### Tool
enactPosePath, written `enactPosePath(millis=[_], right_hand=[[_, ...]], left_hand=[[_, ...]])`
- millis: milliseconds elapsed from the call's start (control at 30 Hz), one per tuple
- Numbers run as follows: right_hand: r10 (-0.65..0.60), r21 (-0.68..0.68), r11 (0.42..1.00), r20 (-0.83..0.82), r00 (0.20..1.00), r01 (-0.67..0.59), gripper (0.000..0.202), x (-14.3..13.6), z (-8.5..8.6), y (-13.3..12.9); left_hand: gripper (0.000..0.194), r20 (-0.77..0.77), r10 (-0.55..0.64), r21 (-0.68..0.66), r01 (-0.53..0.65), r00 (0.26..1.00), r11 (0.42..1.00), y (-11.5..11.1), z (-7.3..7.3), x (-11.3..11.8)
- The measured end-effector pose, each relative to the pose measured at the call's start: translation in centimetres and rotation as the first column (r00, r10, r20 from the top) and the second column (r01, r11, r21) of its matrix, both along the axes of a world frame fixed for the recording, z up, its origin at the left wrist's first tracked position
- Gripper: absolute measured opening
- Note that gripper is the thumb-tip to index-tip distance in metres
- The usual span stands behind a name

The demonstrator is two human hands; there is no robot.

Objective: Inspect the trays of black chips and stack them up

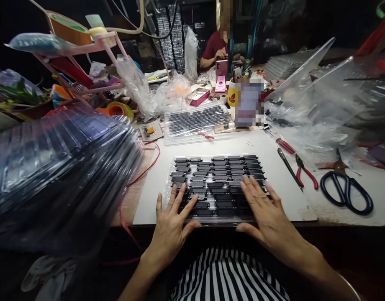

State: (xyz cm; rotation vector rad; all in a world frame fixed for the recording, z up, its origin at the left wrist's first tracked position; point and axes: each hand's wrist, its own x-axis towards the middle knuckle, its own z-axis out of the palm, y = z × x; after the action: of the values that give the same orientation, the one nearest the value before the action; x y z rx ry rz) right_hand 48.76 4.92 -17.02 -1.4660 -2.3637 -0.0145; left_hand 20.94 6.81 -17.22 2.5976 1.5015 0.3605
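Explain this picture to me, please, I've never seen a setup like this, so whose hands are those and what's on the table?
There is no machine here: a person works with two bare hands. The single picture comes from a camera worn on the head, looking forward and down. On a white board lies a clear tray with rows of small black parts. The left hand and right hand are spread over its near part; neither appears to grip anything. To the right lie a screwdriver, pliers and scissors. Plastic trays are piled on the left. Across the bench sits another person.
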Motion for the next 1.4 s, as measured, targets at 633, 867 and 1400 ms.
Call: enactPosePath(millis=[633,867,1400], right_hand=[[-0.381,-0.352,0.924,-0.831,0.405,0.147,0.064,3.3,-3.0,0.7],[-0.354,-0.336,0.935,-0.884,0.305,0.112,0.058,3.7,-3.1,0.8],[-0.484,-0.454,0.873,-0.854,0.192,0.179,0.049,3.2,-1.7,0.4]], left_hand=[[0.088,0.521,0.213,-0.33,-0.035,0.826,0.943,11.5,0.5,1.9],[0.082,0.661,0.318,-0.396,-0.045,0.68,0.917,12.2,-0.1,1.8],[0.068,0.862,0.506,-0.506,0.081,0.017,0.859,3.3,0.2,1.9]])
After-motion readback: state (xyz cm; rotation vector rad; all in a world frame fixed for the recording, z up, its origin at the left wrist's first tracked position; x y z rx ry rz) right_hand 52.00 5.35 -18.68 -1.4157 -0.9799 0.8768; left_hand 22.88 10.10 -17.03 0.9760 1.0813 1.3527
